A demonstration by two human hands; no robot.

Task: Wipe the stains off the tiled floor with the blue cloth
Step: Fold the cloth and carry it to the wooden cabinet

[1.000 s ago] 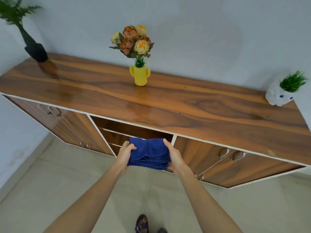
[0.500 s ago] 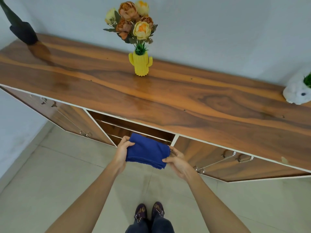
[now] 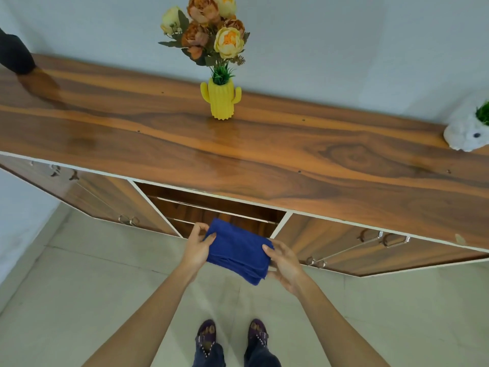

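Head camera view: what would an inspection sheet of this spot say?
Surface: pale tiled floor, no stain clear from here.
Job's things: folded blue cloth, held above the floor.
Clutter: yellow cactus vase with flowers, white planter, black vase, all on the wooden sideboard.
Hands: left hand and right hand each grip a side of the cloth.
Cables: nothing seen.
Surroundings: plain wall; person's shoes on the tiles.

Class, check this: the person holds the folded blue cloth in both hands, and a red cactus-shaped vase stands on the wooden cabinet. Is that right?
No: the head view shows the cactus-shaped vase on the wooden cabinet is yellow, not red. The left hand and right hand hold the folded blue cloth.
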